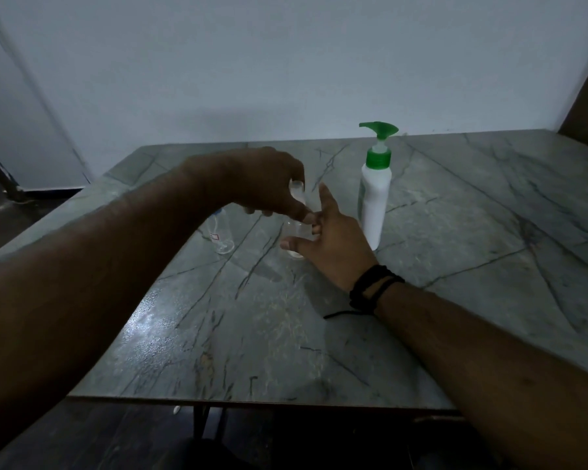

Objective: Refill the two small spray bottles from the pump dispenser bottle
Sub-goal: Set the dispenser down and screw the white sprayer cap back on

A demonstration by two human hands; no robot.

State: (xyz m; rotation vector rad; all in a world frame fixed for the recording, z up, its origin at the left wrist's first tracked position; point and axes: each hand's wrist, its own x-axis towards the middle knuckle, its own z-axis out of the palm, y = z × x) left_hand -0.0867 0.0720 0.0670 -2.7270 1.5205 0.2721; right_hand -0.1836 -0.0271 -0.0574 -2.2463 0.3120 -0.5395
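My left grip (269, 184) is curling downward, fingertips pinching; my right grip (330, 242) is reaching in beneath it, forefinger raised, both forearms angling inward.

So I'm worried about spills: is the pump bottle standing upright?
Upright. The pump bottle stands on its base on the table, green pump head on top, untouched by either hand.
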